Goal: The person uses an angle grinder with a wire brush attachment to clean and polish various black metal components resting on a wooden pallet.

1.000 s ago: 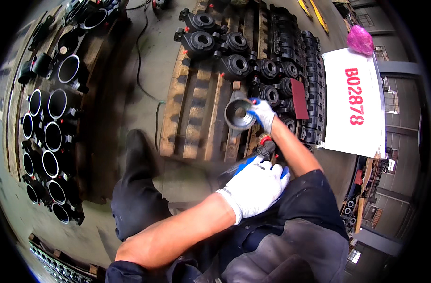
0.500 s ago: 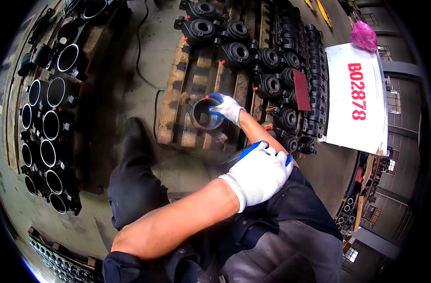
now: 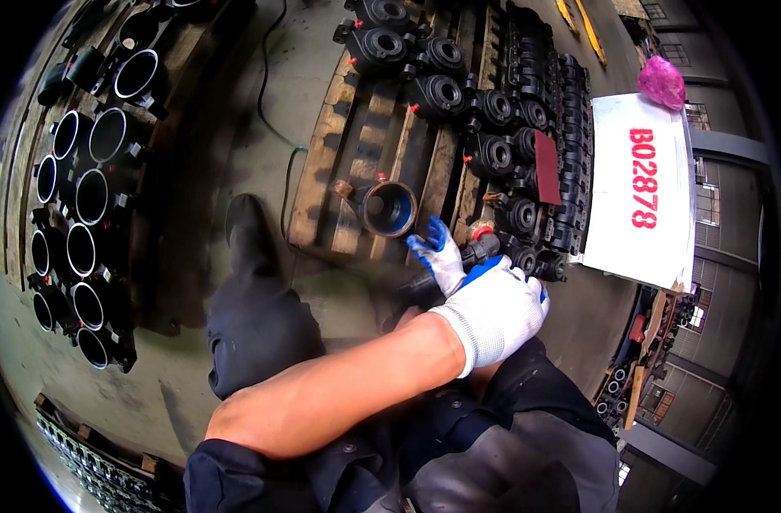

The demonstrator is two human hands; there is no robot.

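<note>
A round hollow metal housing (image 3: 410, 224) with a brown rim, a side lug and a small red plug lies on the near part of the wooden pallet (image 3: 309, 214). Just beside its lower right rim is my right hand (image 3: 442, 255), in a white and blue glove. Its fingers are apart and nothing is in them. My left hand (image 3: 503, 312), gloved alike, crosses over my right forearm with its fingers curled round a dark grinder (image 3: 480, 249). The grip itself is mostly hidden by the glove. At the grinder's head shows a red and pale disc (image 3: 482, 231).
Several black housings with red plugs (image 3: 442, 94) fill the pallet's far and right parts. A dark red sheet (image 3: 546, 167) lies on them. Another pallet at left holds several black cylinders (image 3: 94, 197). A white marked sheet (image 3: 638, 188) stands right. A cable (image 3: 262, 94) crosses the floor.
My right hand has let go of the housing's rim and drawn back toward me, its fingers spreading. My left hand has shifted slightly right. More of the grinder now shows.
</note>
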